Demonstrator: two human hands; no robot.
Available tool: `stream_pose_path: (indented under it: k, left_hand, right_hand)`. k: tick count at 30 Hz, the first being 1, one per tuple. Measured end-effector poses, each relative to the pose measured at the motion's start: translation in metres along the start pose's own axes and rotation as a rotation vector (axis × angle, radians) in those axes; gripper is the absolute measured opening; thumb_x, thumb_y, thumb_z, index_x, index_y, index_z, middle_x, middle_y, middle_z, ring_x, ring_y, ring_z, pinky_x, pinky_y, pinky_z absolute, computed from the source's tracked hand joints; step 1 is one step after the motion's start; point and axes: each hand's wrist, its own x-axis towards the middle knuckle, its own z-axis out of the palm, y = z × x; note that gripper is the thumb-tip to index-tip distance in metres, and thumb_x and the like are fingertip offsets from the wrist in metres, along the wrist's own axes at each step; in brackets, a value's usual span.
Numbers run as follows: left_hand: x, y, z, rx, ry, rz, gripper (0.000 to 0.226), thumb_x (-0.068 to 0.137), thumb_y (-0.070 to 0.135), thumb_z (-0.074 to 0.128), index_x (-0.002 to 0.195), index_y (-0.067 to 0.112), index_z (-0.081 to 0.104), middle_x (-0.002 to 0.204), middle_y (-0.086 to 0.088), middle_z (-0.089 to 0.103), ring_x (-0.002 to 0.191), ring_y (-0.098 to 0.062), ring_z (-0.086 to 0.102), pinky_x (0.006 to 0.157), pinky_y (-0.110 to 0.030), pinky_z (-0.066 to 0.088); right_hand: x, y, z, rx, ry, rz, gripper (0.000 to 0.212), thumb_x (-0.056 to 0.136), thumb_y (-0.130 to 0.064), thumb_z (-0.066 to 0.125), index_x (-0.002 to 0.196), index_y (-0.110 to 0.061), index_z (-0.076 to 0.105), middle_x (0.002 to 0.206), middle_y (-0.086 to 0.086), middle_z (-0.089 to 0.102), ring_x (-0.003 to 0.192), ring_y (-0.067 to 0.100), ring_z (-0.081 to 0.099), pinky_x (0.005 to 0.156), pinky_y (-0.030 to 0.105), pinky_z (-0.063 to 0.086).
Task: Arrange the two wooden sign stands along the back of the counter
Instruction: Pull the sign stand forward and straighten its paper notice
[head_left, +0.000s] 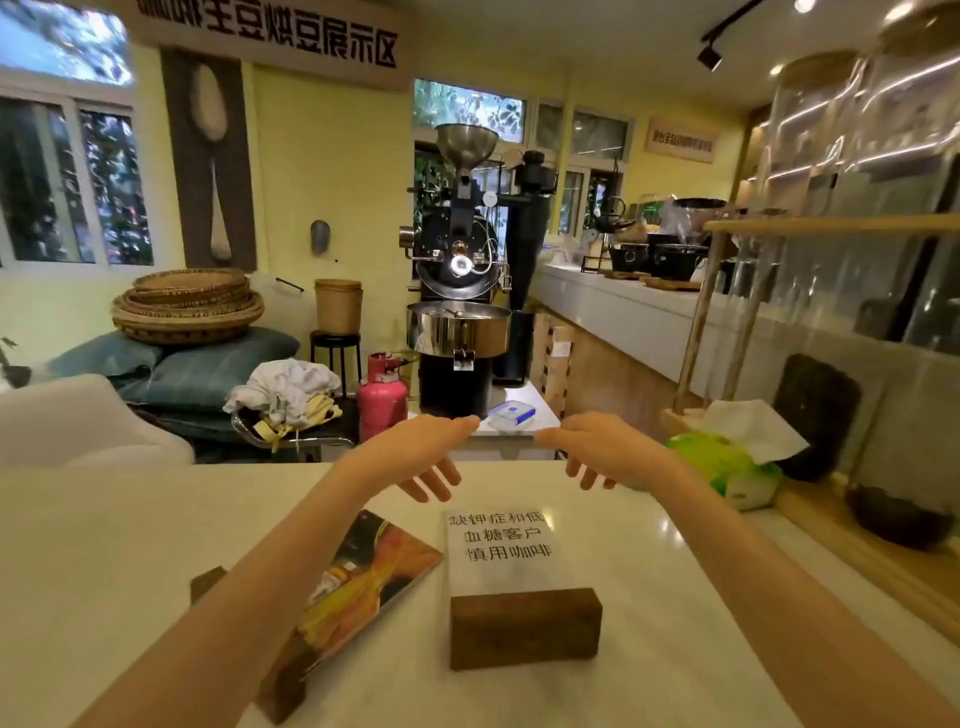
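Two wooden sign stands sit on the white counter (130, 545) near me. One dark wooden block (524, 626) carries a clear panel with black printed characters (501, 545), standing near the middle. The other stand (283, 670) lies angled to the left and bears a colourful orange picture card (371, 566); my left forearm crosses over part of it. My left hand (421, 452) and my right hand (597, 447) reach forward above the counter's far edge, beyond both stands. Both have fingers apart and hold nothing.
A green tissue pack (727, 465) lies at the counter's right, beside a wooden rack (831, 224) with glass jars. Beyond the far edge stand a pink gas cylinder (382, 397), a black coffee roaster (457, 291) and a small table with a plastic box (511, 415).
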Motion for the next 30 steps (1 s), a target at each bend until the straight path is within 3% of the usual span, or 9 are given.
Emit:
stream_pose_path:
  k: [3,8,12,16,18,21,24,27,30]
  left_hand:
    - [0.002,-0.014,0.011,-0.044,-0.055,-0.096,0.056,0.09,0.051,0.032,0.131,0.014,0.04,0.084,-0.005,0.066,0.07,-0.019,0.066,0.063,-0.029,0.053]
    - [0.011,-0.041,0.035,-0.068,-0.071,-0.221,0.055,0.089,0.052,0.037,0.128,0.013,0.043,0.085,-0.008,0.066,0.074,-0.023,0.067,0.071,-0.035,0.055]
    - [0.014,-0.056,0.051,0.0,-0.051,-0.305,0.06,0.089,0.049,0.04,0.132,0.007,0.036,0.097,-0.016,0.063,0.075,-0.025,0.064,0.07,-0.036,0.055]
    - [0.017,-0.062,0.063,-0.016,-0.068,-0.321,0.061,0.088,0.045,0.046,0.132,0.004,0.035,0.076,-0.011,0.057,0.066,-0.022,0.063,0.06,-0.034,0.056]
    - [0.019,-0.065,0.067,-0.014,-0.06,-0.309,0.054,0.087,0.038,0.053,0.126,0.002,0.041,0.075,-0.011,0.057,0.066,-0.022,0.063,0.061,-0.036,0.057]
    - [0.016,-0.068,0.071,-0.01,-0.017,-0.275,0.043,0.082,0.027,0.063,0.113,-0.001,0.053,0.074,-0.009,0.059,0.061,-0.018,0.063,0.047,-0.027,0.058]
    - [0.012,-0.068,0.074,-0.003,-0.001,-0.275,0.026,0.077,0.02,0.071,0.094,0.004,0.059,0.09,-0.013,0.066,0.058,-0.015,0.062,0.04,-0.02,0.055]
    - [0.008,-0.068,0.078,-0.023,0.011,-0.262,0.048,0.074,0.017,0.073,0.114,0.002,0.052,0.103,-0.01,0.062,0.059,-0.014,0.062,0.042,-0.019,0.055]
    - [0.005,-0.069,0.08,-0.037,0.023,-0.246,0.061,0.073,0.017,0.074,0.125,0.0,0.045,0.123,-0.013,0.058,0.059,-0.013,0.061,0.042,-0.019,0.055]
  right_hand:
    - [0.004,0.014,0.013,0.013,-0.1,0.107,0.052,0.089,-0.051,0.04,0.119,-0.01,0.052,0.098,0.013,0.067,0.073,0.022,0.065,0.07,0.035,0.054]
    - [0.002,0.039,0.035,0.135,-0.264,0.226,0.058,0.087,-0.057,0.04,0.111,-0.007,0.055,0.082,0.009,0.066,0.07,0.024,0.066,0.065,0.033,0.054]
    - [0.001,0.051,0.048,0.165,-0.324,0.31,0.058,0.087,-0.056,0.041,0.113,-0.006,0.054,0.081,0.01,0.066,0.071,0.025,0.067,0.062,0.033,0.056]
    - [-0.003,0.057,0.056,0.26,-0.337,0.353,0.056,0.088,-0.05,0.047,0.119,-0.004,0.053,0.082,0.01,0.063,0.069,0.022,0.064,0.06,0.032,0.056]
    - [-0.003,0.061,0.061,0.326,-0.309,0.365,0.052,0.088,-0.043,0.051,0.12,-0.002,0.053,0.083,0.01,0.06,0.068,0.021,0.063,0.054,0.029,0.056]
    - [-0.004,0.065,0.067,0.379,-0.268,0.358,0.043,0.085,-0.03,0.061,0.115,0.0,0.055,0.08,0.009,0.059,0.063,0.019,0.06,0.045,0.025,0.054]
    - [-0.004,0.067,0.072,0.403,-0.236,0.328,0.041,0.078,-0.021,0.071,0.11,0.0,0.058,0.077,0.008,0.058,0.058,0.016,0.058,0.039,0.02,0.05]
    - [-0.008,0.067,0.075,0.387,-0.223,0.321,0.031,0.072,-0.017,0.076,0.097,-0.003,0.062,0.074,0.006,0.059,0.055,0.013,0.056,0.037,0.016,0.047]
    - [-0.012,0.067,0.075,0.408,-0.212,0.313,0.032,0.071,-0.013,0.077,0.098,-0.005,0.061,0.071,0.002,0.061,0.055,0.011,0.055,0.038,0.015,0.046]
